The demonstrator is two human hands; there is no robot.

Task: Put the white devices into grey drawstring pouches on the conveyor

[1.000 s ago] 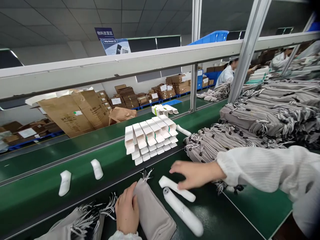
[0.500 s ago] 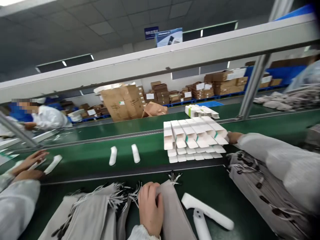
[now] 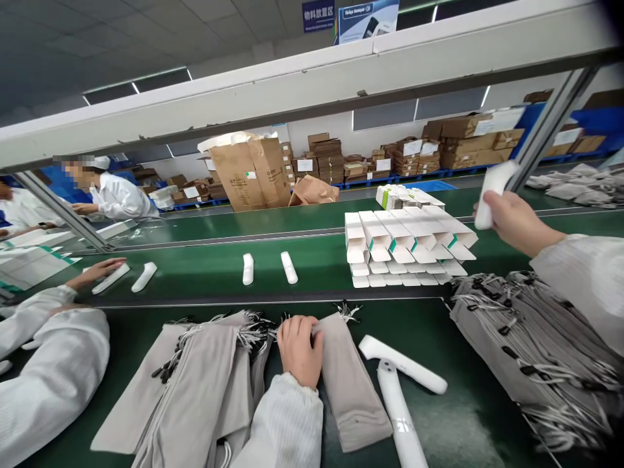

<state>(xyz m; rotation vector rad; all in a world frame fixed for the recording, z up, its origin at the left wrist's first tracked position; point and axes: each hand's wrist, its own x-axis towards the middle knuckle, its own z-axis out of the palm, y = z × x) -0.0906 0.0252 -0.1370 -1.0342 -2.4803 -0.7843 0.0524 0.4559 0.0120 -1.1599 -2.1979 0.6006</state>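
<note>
Factory floor: green conveyor belts [image 3: 195, 276], stacked cartons [image 3: 470, 144].

A dark blue sign [image 3: 318, 16] hanging at the top of the view reads, in white Chinese characters, "物料放置区". Just right of it, a pale blue poster [image 3: 366, 13] carries a small heading in Latin letters, too small to read with certainty, beside a picture of a device. White labels on the brown cartons [image 3: 468, 146] are too small to read. A small dark mark on the white device [image 3: 397, 409] lying on the belt, possibly "21", is unclear.
</note>
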